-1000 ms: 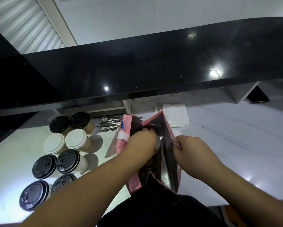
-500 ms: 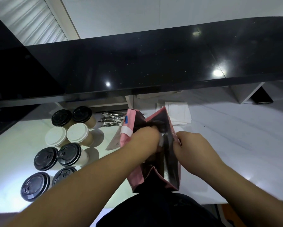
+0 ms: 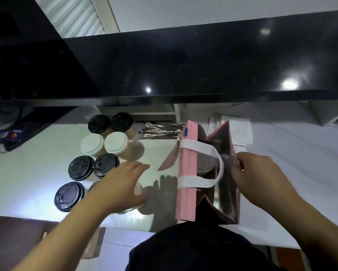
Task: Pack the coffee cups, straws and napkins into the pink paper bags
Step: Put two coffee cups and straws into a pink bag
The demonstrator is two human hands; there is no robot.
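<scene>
left hand (image 3: 123, 184) grip loose, open over a coffee cup (image 3: 138, 190), nothing held | right hand (image 3: 256, 173) grip pinched pink paper bag (image 3: 185, 173) rim | bag upright on table (image 3: 27, 173)

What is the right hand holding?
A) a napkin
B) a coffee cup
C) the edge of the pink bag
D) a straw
C: the right hand pinches the right edge of the open pink bag, while the cups, straws and napkins lie away from it on the counter.
</scene>
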